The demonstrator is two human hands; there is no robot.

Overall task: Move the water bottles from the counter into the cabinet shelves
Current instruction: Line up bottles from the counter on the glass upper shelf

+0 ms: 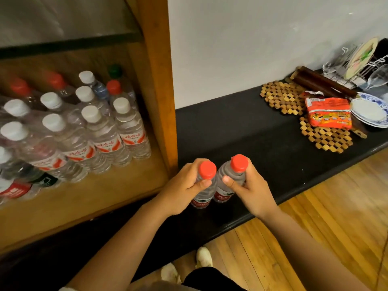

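Bottles (100, 131) in cabinet (159, 85) left; counter (241, 131) right, plates (369, 112) prob. far end.

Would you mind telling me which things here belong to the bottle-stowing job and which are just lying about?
Belongs to the job:
- left hand on the left red-capped bottle
- right hand on the right red-capped bottle
- cabinet shelf, with bottles already stored
- black counter

Just lying about:
- wooden trivets
- orange snack packet
- blue-and-white plates
- dish rack

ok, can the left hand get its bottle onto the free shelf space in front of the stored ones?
Probably yes. The left hand grips its red-capped bottle right beside the cabinet shelf, whose front strip is bare and open.
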